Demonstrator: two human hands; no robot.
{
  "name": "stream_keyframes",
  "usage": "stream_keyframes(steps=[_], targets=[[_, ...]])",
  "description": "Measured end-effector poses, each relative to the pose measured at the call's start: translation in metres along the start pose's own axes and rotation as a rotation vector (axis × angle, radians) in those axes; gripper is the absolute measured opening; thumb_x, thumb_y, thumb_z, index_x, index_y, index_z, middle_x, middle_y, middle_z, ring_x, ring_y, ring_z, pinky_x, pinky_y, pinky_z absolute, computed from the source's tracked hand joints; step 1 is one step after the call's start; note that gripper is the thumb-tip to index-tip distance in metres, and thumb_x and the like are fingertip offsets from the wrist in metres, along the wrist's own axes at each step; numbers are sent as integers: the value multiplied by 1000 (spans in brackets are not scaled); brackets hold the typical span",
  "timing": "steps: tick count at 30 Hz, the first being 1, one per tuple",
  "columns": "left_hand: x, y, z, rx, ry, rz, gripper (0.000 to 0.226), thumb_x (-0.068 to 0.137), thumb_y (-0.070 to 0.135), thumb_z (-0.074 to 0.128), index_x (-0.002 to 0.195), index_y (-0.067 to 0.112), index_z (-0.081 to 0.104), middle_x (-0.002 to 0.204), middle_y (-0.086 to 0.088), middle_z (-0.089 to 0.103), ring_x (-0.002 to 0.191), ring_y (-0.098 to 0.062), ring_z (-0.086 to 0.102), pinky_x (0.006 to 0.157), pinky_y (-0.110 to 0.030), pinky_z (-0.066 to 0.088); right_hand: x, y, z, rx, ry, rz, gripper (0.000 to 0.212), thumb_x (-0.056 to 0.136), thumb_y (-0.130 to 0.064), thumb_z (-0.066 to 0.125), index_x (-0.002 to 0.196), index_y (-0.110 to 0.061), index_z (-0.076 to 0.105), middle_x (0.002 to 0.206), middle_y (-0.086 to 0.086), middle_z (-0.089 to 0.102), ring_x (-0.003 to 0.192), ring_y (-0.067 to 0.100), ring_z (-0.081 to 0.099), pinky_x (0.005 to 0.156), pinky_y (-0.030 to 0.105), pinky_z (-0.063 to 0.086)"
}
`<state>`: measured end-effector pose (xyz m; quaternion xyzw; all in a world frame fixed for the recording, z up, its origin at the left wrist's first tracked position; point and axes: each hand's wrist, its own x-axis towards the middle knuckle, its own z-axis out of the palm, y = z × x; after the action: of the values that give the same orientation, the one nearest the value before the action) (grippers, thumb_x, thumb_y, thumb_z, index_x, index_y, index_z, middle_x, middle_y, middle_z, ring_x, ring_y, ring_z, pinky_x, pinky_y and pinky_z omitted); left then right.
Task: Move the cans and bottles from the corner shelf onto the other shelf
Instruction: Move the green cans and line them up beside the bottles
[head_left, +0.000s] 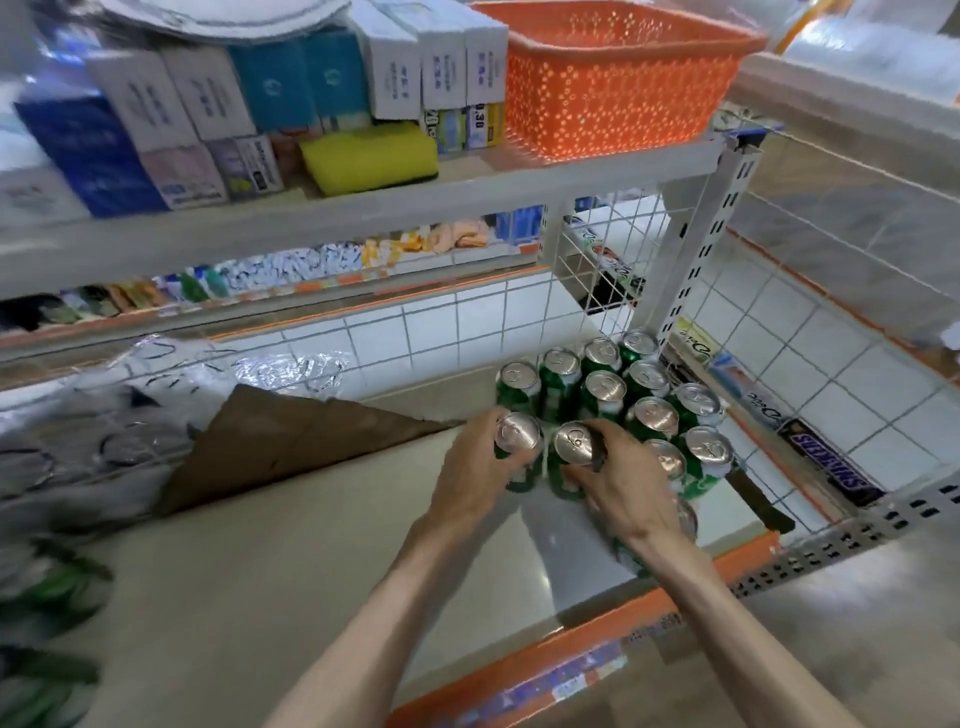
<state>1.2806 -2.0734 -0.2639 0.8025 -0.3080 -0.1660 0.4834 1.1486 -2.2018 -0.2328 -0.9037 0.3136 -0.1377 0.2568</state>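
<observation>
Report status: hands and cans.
Left hand grips a green can. Right hand grips the neighbouring can. Other cans crowd tight behind, against the wire grid.

Both bare forearms reach forward from the lower edge and draw together toward the hands, the left forearm (400, 623) slanting up to the right, the right forearm (722, 623) slanting up to the left. The left hand (475, 467) is curled round the left side of a green can (517, 434); the right hand (623, 483), just beside it, grips a second green can (574, 447), one finger arched over its rim, thumb on the near side.
</observation>
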Motion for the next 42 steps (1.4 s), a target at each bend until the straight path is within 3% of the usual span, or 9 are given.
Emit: stream_keyframes(steps=[4,7,10,12,16,18,22,30,42], targets=[[-37,-3,-66,-43,92,-123,41,70,49,82,105,33,67,103,11,71,96,-9,67,88,-44,56,-12,-40,-2,211,-108,-74,45,80,-25,78,122,-17,62,108,-2,68,87,9,59,81,24,45],[-70,-5,-120,7,200,-176,36,70,33,86,101,26,68,102,5,73,97,-17,69,90,-47,54,-19,-74,6,281,-186,-188,30,83,-26,76,109,-28,62,90,-15,61,78,-2,55,66,4,38],[-113,-10,-171,72,321,-242,52,66,32,87,112,16,71,106,-4,74,100,-22,69,92,-45,54,-28,-114,26,277,-260,-293,28,78,-26,78,102,-34,64,88,-16,66,82,2,62,67,8,42],[-148,-18,-200,92,403,-280,64,61,39,86,117,13,70,110,-7,74,104,-23,69,93,-43,55,-39,-143,43,281,-298,-353,32,76,-28,79,106,-28,69,95,-8,72,87,8,66,71,21,50],[-222,-28,-244,145,525,-344,54,70,27,90,119,15,69,111,0,74,104,-16,68,95,-34,53,-72,-202,68,259,-382,-469,41,73,-26,81,112,-20,69,101,-3,73,90,15,65,69,22,41],[-257,-34,-262,171,573,-377,53,72,29,89,120,17,69,107,8,71,102,-10,67,94,-26,50,-89,-227,80,266,-426,-507,43,72,-27,82,111,-19,68,100,0,73,89,19,66,72,28,47],[-313,-52,-294,125,650,-438,53,68,30,90,116,19,70,105,7,74,100,-10,70,95,-34,54,-124,-267,99,272,-483,-565,39,70,-29,82,106,-24,68,94,-4,72,83,16,63,68,26,41],[-374,-93,-357,109,656,-446,46,72,32,87,114,24,70,107,12,73,102,-6,68,97,-38,53,-186,-330,132,228,-552,-586,37,73,-28,80,106,-19,67,92,-1,70,86,20,64,77,33,51],[-389,-171,-393,92,459,-400,57,76,22,86,127,12,64,114,4,68,110,-14,63,97,-26,48,-234,-358,188,226,-480,-427,36,72,-21,80,105,-26,65,91,-6,69,83,15,64,73,31,52]])
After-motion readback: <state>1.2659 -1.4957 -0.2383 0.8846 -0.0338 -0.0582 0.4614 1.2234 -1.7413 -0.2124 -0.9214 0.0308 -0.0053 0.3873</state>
